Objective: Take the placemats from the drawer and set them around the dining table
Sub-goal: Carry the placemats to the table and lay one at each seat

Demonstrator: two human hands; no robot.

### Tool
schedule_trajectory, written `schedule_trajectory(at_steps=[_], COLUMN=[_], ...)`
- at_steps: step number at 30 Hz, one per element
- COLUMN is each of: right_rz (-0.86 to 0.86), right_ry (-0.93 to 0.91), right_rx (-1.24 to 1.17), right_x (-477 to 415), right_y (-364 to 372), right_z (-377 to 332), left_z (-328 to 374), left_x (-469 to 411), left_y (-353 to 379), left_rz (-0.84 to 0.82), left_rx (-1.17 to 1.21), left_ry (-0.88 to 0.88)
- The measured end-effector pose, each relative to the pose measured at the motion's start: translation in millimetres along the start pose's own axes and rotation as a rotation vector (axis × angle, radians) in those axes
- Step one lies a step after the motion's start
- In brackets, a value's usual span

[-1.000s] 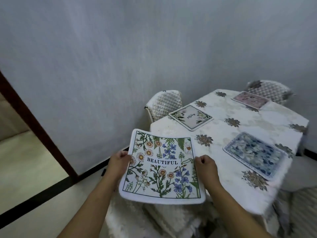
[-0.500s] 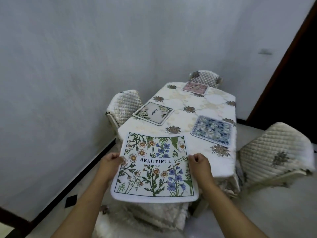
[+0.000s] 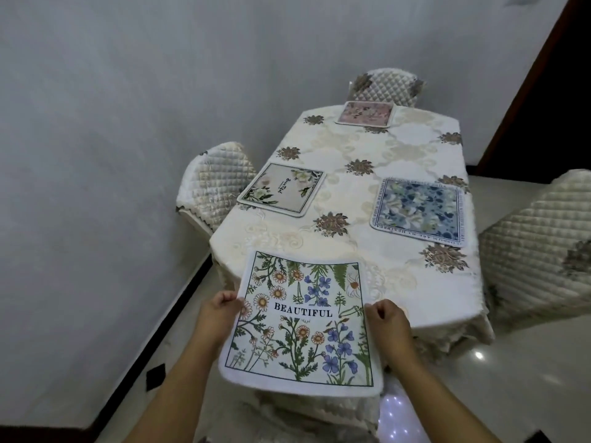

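I hold a white placemat [image 3: 303, 321] printed with wildflowers and the word BEAUTIFUL flat in the air, its far edge over the near end of the dining table [image 3: 348, 251]. My left hand [image 3: 220, 311] grips its left edge and my right hand [image 3: 387, 321] grips its right edge. Three other placemats lie on the cream flowered tablecloth: a beige one with white blooms [image 3: 281, 188] at the left side, a blue flowered one [image 3: 419, 211] at the right side, and a pink one [image 3: 366, 113] at the far end.
Quilted cream chairs stand at the table's left [image 3: 214, 183], far end [image 3: 387, 84] and right [image 3: 537, 238]; another chair's top shows below the held mat [image 3: 303, 410]. A grey wall runs close along the left. A dark doorway [image 3: 550, 91] opens at the back right.
The view has swung right and closer, so the table now lies lengthwise ahead. The held placemat has moved forward over the table's near end; both hands keep the same grip.
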State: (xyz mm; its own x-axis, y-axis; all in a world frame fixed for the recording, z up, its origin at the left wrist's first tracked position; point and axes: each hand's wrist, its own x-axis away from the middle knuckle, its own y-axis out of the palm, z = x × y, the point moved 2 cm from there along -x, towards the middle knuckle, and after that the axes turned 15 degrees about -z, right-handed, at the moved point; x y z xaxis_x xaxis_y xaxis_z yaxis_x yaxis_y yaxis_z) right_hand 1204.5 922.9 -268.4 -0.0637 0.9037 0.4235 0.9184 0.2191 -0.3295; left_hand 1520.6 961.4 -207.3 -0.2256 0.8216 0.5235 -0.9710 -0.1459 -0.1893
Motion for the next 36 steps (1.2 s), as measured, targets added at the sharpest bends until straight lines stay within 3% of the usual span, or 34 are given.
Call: schedule_trajectory(at_steps=[7, 22, 26, 28, 30, 34, 36], right_rz=[0.103, 0.313, 0.311, 0.359, 0.406, 0.153, 0.005], right_ry=[0.132, 0.189, 0.262, 0.277, 0.225, -0.081, -0.135], right_rx=[0.019, 0.107, 0.213, 0.306, 0.560, 0.792, 0.813], right_x=[-44.7, -191.5, -201.4, -193.8, -182.6, -176.3, -178.2], right_y=[12.8, 13.0, 15.9, 24.8, 42.2, 106.6, 138.7], right_z=[33.8, 4.7, 12.7, 14.8, 14.6, 1.3, -1.5], left_z=[-15.2, 30.7, 12.5, -0.6, -10.1, -34.2, -49.8], left_x=[-113.1, -287.5, -300.5, -294.8, -282.8, -254.4, -244.3], left_y=[20.3, 56.9, 48.4, 48.5, 55.6, 92.3, 107.4], left_rz=[-0.130, -0.179, -0.214, -0.193, -0.093, -0.173, -0.267], left_rx=[-0.021, -0.198, -0.539, -0.705, -0.848, -1.056, -1.157], left_ry=[-0.063, 0.125, 0.084, 0.149, 0.276, 0.565, 0.589])
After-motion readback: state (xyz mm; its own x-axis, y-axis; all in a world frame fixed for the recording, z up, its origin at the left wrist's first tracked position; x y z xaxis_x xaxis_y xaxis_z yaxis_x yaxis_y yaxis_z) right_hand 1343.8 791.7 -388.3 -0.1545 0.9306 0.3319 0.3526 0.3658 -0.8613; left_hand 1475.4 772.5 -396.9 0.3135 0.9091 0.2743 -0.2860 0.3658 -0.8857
